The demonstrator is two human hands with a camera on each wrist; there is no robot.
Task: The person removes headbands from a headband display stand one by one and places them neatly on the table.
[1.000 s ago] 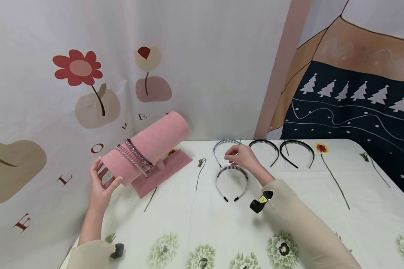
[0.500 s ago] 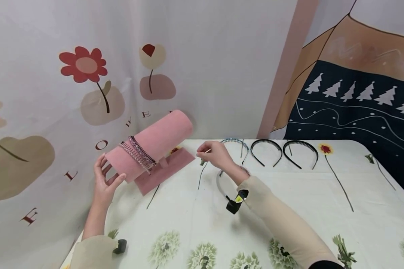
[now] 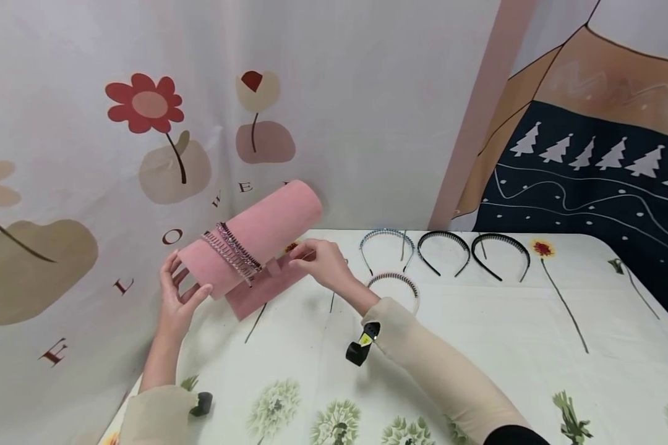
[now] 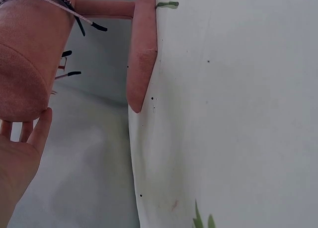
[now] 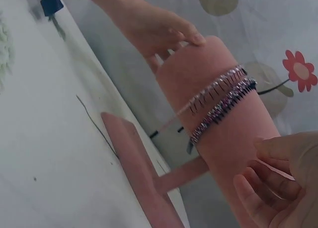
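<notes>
A pink cylindrical headband stand (image 3: 273, 216) with a flat base is on the left of the table in the head view. Two jewelled, toothed headbands (image 3: 234, 252) are around its roll, near the left end. My left hand (image 3: 179, 301) holds that end, thumb at the front and fingers behind. In the right wrist view, the left hand (image 5: 149, 27) is seen spread over the roll's end. My right hand (image 3: 324, 264) is in front of the base, below the roll's right part. Its fingers are bent loosely and nothing shows between them.
A light headband (image 3: 392, 277) lies partly behind my right wrist. At the back are a blue headband (image 3: 386, 232) and two black headbands (image 3: 444, 235), (image 3: 501, 237). Printed cloth (image 3: 367, 123) hangs right behind the table.
My right hand has moved left from beside the blue and light headbands to the stand. The left hand keeps its hold on the roll's end. The view has shifted slightly.
</notes>
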